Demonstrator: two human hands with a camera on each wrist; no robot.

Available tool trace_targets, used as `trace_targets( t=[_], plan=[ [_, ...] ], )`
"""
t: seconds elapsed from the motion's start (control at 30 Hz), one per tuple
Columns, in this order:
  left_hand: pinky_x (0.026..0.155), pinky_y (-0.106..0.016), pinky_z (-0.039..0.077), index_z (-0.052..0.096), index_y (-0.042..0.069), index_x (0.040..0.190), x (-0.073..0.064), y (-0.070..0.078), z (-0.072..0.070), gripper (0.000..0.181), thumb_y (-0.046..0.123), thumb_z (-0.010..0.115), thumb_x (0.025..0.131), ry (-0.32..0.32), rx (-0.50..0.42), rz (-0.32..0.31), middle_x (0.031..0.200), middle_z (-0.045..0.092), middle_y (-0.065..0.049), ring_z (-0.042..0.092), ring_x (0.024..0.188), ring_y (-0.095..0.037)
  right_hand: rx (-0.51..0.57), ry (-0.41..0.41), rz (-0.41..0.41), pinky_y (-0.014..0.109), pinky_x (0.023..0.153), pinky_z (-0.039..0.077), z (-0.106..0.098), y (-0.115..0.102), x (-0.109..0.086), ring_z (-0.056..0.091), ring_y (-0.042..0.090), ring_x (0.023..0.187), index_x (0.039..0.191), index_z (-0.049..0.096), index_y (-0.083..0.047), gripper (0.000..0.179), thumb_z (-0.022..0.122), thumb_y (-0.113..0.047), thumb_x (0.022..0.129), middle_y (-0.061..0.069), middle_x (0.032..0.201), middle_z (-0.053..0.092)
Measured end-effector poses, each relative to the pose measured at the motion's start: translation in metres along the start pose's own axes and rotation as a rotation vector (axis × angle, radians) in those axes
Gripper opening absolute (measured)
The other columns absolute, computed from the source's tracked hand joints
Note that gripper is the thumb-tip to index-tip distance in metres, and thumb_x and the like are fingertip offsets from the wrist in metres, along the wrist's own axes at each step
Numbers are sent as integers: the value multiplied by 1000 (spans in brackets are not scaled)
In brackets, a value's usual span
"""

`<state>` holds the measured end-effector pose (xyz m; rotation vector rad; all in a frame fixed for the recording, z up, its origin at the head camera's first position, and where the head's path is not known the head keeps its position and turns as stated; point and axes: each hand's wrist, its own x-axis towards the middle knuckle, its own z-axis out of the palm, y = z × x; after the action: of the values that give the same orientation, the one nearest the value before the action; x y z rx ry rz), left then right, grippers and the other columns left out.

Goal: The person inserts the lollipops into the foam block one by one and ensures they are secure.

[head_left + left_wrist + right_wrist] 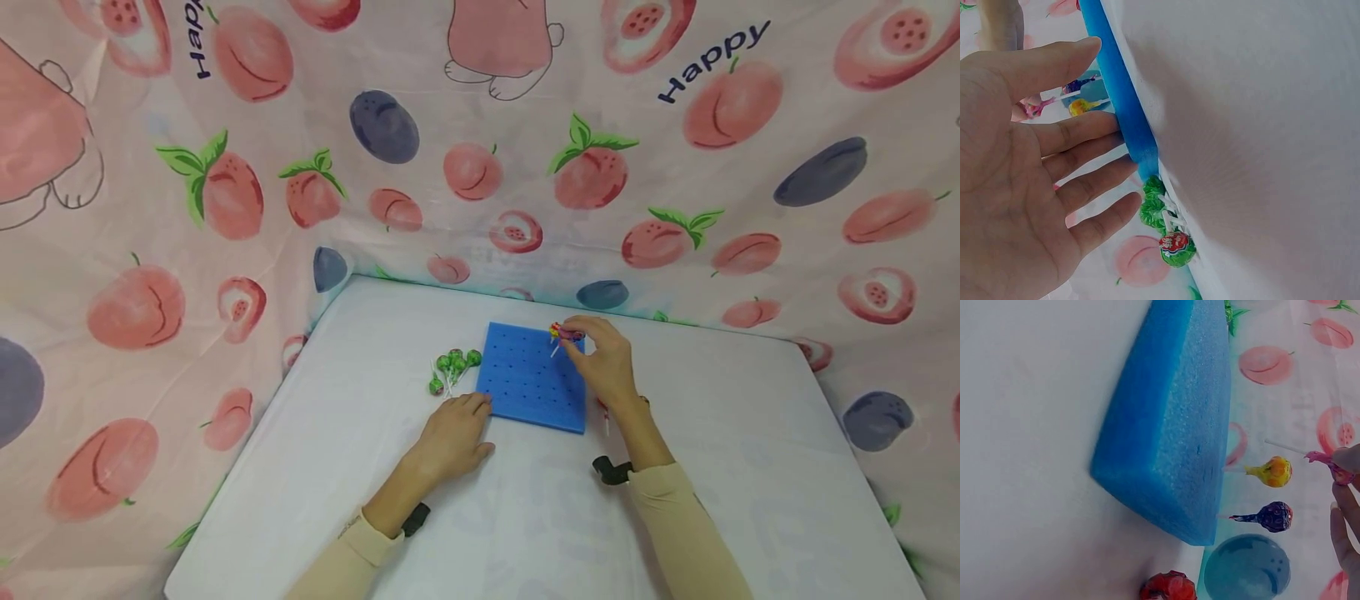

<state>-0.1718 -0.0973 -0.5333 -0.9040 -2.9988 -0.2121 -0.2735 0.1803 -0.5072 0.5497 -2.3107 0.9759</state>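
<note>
A blue foam board dotted with small holes lies on the white table. My right hand pinches a pink-wrapped lollipop by its candy end above the board's far right corner, stick pointing out. Close by, a yellow lollipop and a dark blue-purple lollipop stand with their sticks in the board. Fingers straight and spread, my left hand touches the board's near left corner with its fingertips. Several green lollipops lie in a loose cluster left of the board, just beyond that hand.
A red-wrapped lollipop lies on the table to the right of the board, partly behind my right wrist in the head view. Fruit-print cloth hangs along the table's back and left edges.
</note>
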Motion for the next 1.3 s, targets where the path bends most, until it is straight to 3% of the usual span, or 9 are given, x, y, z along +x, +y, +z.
trace_targets(
  t=[0.2,0.47,0.67,0.87,1.3],
  plan=[
    [116,-42,45,62,3,141,-1,0,-1,61,42,75,96,0,-11,-1,149,57,-10,52,139,-27,7,13,-5,45,98,57,6,2,1,68,24,110,110,79,-7,33,89,2,79,6,113,76],
    [115,-42,45,62,2,140,-1,1,-2,61,42,75,96,11,1,6,148,57,-10,53,139,-28,24,17,-34,48,83,60,12,4,1,69,27,98,109,80,-8,33,89,2,79,5,111,76],
    [115,-42,45,62,2,141,-1,1,-1,62,42,75,96,8,16,8,148,57,-10,52,139,-27,22,24,-43,37,85,58,18,6,2,68,23,101,106,80,-8,29,88,2,80,4,108,77],
    [115,-42,45,62,2,140,-1,0,-1,62,42,76,95,8,21,10,148,57,-10,52,140,-28,59,39,-51,49,77,59,24,7,2,68,23,99,104,80,-5,29,88,7,78,7,107,77],
    [118,-42,43,61,3,141,-1,1,0,62,43,75,96,-6,26,-6,150,55,-9,50,142,-27,15,-8,-19,47,94,58,34,10,3,69,23,105,106,80,-7,26,87,1,82,5,110,76]
  ],
)
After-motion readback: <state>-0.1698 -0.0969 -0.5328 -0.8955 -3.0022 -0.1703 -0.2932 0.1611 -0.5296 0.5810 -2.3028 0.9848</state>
